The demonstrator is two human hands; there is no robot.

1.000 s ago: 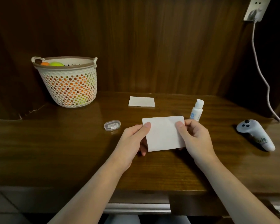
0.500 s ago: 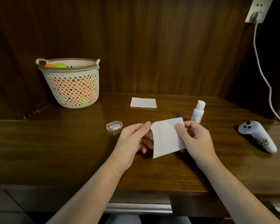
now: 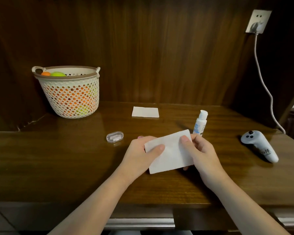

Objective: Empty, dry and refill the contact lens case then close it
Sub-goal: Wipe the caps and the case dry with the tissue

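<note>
A white tissue [image 3: 170,153] is held just above the wooden table [image 3: 58,167] between both hands. My left hand [image 3: 141,155] pinches its left edge with the thumb on top. My right hand [image 3: 200,153] pinches its upper right corner. A small clear oval contact lens case [image 3: 115,136] lies shut on the table to the left of my hands, untouched. A small white solution bottle [image 3: 200,122] with a blue label stands upright just behind my right hand.
A second folded tissue [image 3: 145,112] lies further back at the centre. A perforated basket [image 3: 68,92] with orange and green balls stands at the back left. A white controller [image 3: 259,146] lies at the right. A cable [image 3: 263,82] hangs from a wall socket.
The tissue has tilted and shifted in my hands. My left thumb has moved onto its left edge, so both hands now pinch it closer together.
</note>
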